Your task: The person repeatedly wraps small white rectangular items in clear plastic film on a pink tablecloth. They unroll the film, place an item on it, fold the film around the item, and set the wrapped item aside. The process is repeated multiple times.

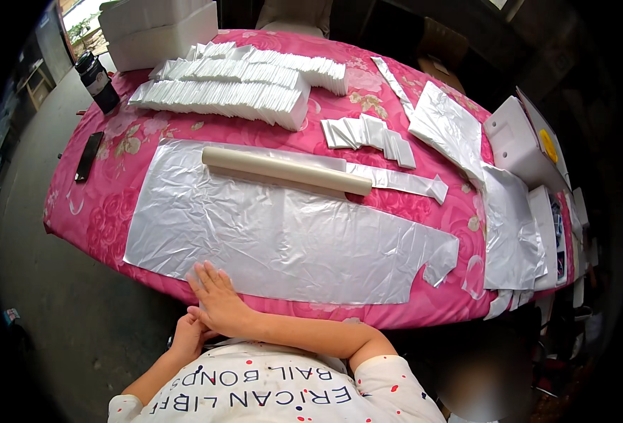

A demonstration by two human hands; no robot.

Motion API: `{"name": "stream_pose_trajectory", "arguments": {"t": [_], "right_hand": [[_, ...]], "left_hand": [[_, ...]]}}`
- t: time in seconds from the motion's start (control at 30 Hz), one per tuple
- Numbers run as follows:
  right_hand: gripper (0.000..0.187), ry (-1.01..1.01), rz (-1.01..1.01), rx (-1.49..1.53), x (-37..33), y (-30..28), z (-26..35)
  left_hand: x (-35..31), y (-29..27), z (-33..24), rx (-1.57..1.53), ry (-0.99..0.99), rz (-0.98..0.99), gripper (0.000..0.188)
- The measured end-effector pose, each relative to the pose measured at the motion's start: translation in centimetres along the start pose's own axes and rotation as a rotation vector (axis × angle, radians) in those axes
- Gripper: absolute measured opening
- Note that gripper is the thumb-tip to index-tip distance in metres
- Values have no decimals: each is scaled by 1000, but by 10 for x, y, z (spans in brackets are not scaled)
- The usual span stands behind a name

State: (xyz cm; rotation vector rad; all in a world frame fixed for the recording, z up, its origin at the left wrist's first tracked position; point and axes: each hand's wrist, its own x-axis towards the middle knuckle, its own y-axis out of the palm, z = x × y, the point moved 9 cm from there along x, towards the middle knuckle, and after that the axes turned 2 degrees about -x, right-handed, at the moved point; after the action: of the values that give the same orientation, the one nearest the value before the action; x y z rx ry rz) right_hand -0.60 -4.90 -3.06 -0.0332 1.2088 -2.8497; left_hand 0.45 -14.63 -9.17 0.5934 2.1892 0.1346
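Observation:
A large thin white plastic bag (290, 243) lies spread on the table, with a cut-out at its right end. My right hand (220, 299) rests flat on the bag's near left edge, fingers stretched out. Close beside its thumb, at the table's front edge, is my left hand (188, 335); its fingers are curled together and partly hidden, and what they hold, if anything, cannot be seen. A beige tube (283, 171) lies along the far side of the bag. Beyond it, a narrow plastic strip (399, 180) sticks out to the right.
Rows of folded white packets (220, 99) stand at the back left, and a smaller group (368, 134) lies nearer. A phone (88, 156) and a black bottle (97, 81) are left; a foam box (160, 32) stands behind. More plastic bags (509, 225) and a white container (519, 137) are right.

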Motion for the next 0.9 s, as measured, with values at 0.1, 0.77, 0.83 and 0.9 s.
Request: {"name": "stream_pose_trajectory", "arguments": {"t": [0.1, 0.77, 0.83, 0.9], "right_hand": [[49, -114, -67, -36, -8, -9, 11], [38, 972, -1033, -66, -168, -416, -407], [44, 983, -1006, -182, -148, -417, -396], [45, 982, -973, -162, -126, -413, -390]], "left_hand": [[4, 2, -23, 301, 111, 24, 13], [223, 357, -198, 395, 223, 289, 50], [252, 367, -193, 428, 224, 315, 52], [266, 380, -192, 351, 264, 378, 46]]}}
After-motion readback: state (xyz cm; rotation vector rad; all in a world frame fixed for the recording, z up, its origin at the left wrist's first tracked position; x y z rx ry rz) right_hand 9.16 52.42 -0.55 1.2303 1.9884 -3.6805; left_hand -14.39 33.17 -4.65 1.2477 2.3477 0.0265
